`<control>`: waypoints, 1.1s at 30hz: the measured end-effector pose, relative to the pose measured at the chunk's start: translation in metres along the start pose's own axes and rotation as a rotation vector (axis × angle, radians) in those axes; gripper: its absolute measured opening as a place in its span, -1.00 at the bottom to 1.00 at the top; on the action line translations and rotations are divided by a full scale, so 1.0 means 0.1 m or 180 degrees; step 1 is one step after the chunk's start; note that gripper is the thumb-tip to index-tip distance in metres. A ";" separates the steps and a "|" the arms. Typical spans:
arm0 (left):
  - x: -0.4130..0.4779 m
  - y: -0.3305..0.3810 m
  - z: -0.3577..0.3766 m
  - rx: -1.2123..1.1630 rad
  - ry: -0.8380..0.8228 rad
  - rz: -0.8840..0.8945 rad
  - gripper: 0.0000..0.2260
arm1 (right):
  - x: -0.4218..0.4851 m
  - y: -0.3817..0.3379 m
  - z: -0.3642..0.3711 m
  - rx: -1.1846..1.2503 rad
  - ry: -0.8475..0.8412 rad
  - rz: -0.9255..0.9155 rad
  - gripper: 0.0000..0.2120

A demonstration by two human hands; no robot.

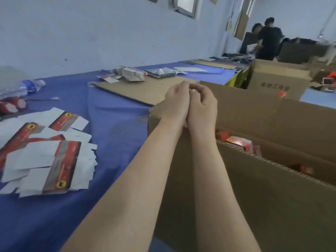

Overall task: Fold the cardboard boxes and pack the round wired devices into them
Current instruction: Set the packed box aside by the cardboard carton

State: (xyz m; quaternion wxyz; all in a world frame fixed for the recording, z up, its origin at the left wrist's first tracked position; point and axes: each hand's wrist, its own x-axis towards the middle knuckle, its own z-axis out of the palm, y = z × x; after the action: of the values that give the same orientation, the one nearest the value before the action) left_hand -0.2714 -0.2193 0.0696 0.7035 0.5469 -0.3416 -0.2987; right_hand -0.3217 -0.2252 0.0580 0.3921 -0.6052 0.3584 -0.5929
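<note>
The left hand [176, 100] and the right hand [203, 104] are held raised and pressed side by side above the far corner of the large carton [254, 197]. Fingers of both are curled inward; whether anything is pinched between them cannot be told. Flat unfolded boxes [45, 155] are found spread on the blue desk [112, 124], well left of the hands. Folded red boxes [238, 142] are seen inside the carton.

pale blue wall [91, 33], window [184, 5], blue-covered table [112, 115].
</note>
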 end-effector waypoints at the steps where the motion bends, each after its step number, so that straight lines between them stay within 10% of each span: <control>1: 0.03 -0.01 -0.22 0.0104 0.0328 0.0134 -0.78 | -0.07 0.03 0.17 0.0071 -0.0188 0.0008 -0.82; 8: -0.24 -0.47 -2.21 0.2523 0.2351 -0.0227 -0.59 | -0.90 0.56 1.34 -0.1650 -0.2660 0.0532 -0.70; 15: -0.53 -0.78 -2.82 0.3501 0.1695 -0.1164 -0.50 | -1.36 0.71 1.93 -0.2040 -0.2612 0.0390 -0.68; 33: -0.43 -0.49 -2.80 0.1560 0.2602 0.0311 -0.62 | -1.13 0.74 1.99 -0.1328 -0.2937 0.0200 -0.25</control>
State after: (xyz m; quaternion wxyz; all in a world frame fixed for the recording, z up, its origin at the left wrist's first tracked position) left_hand -0.0728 -0.0375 -0.0315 0.6438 0.7526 -0.1227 0.0636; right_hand -0.1252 -0.1466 -0.0559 0.3980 -0.8585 0.2767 -0.1674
